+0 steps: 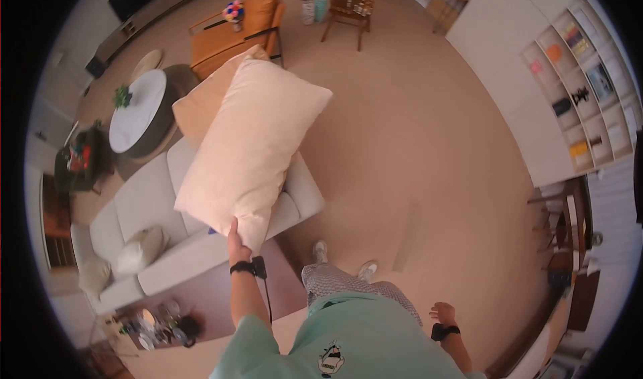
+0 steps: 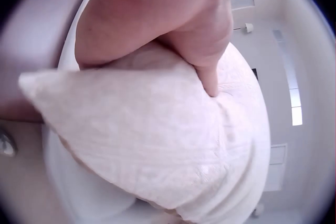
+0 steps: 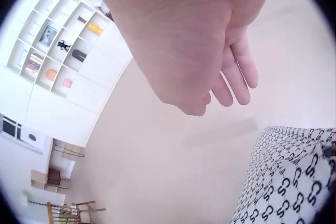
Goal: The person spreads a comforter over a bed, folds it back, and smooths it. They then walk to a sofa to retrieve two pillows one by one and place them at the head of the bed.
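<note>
My left hand (image 1: 238, 243) grips a large cream pillow (image 1: 251, 138) near its lower end, the thumb pressed along the cloth. In the left wrist view the pillow's corner (image 2: 47, 87) sticks out below the hand, and the other fingers are hidden behind the fabric. A tan cushion (image 1: 191, 107) shows partly behind the pillow, over the end of the light grey sofa (image 1: 144, 198). Down at my right side hangs my right hand (image 1: 443, 314), holding nothing. Its fingers (image 3: 231, 79) are relaxed and lightly bent in the right wrist view.
Two small cushions (image 1: 143, 248) lie on the sofa's far left part. Behind the sofa back stands a table (image 1: 221, 292) with several dishes and jars. An oval white coffee table (image 1: 137, 111), an orange armchair (image 1: 228, 44) and a wooden chair (image 1: 351, 0) stand farther off. White shelving (image 1: 589, 97) lines the right wall.
</note>
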### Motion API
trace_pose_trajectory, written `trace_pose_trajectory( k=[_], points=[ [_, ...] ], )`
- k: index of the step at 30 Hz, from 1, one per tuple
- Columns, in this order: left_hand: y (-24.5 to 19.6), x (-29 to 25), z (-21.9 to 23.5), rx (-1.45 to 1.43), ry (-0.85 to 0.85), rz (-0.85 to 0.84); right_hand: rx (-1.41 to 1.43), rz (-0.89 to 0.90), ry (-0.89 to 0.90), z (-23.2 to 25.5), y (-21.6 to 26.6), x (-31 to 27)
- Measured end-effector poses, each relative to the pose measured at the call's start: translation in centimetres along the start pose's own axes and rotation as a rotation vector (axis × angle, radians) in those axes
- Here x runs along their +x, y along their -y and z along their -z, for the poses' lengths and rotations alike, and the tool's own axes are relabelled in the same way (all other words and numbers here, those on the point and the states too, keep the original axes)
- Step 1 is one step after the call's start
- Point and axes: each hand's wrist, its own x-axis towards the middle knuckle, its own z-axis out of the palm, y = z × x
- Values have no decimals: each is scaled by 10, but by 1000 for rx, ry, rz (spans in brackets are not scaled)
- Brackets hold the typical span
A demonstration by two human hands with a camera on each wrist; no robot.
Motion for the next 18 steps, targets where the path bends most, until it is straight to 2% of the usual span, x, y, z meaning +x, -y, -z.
trace_pose_trajectory(
  k=[2, 3, 4, 5, 7, 8, 10, 13, 15, 16, 17, 18],
  points=[
    [-13, -9, -31, 66, -53, 15, -27, -45, 9, -4, -16, -7],
    [-21, -20, -47, 104, -116, 4, -22, -42, 70, -4, -23, -3],
    [-27, -34, -59, 126, -108, 11, -8, -28, 130, -8, -34, -1],
    [-31, -45, -82, 145, -58, -73, 15, -50, 109, -12, -29, -4],
    [-33, -81, -146, 209, 29, -234, 128, 176, 110, -16, -45, 21],
    [-28, -94, -173, 241, 51, -226, 156, 210, 84, -17, -39, 21],
    [-14, -118, -227, 427, 192, -472, 158, 282, 30, -21, -10, 9],
    [23, -184, -328, 535, 358, -558, 229, 297, 47, -5, -3, 16],
    [62, -213, -370, 583, 494, -654, 286, 317, 58, 10, -10, 21],
    [71, -207, -368, 595, 552, -644, 380, 336, 98, 21, -12, 21],
    [74, -181, -354, 665, 584, -545, 487, 363, 116, 35, -22, 18],
    [98, -171, -354, 734, 638, -439, 543, 357, 132, 45, -38, 23]
  ],
)
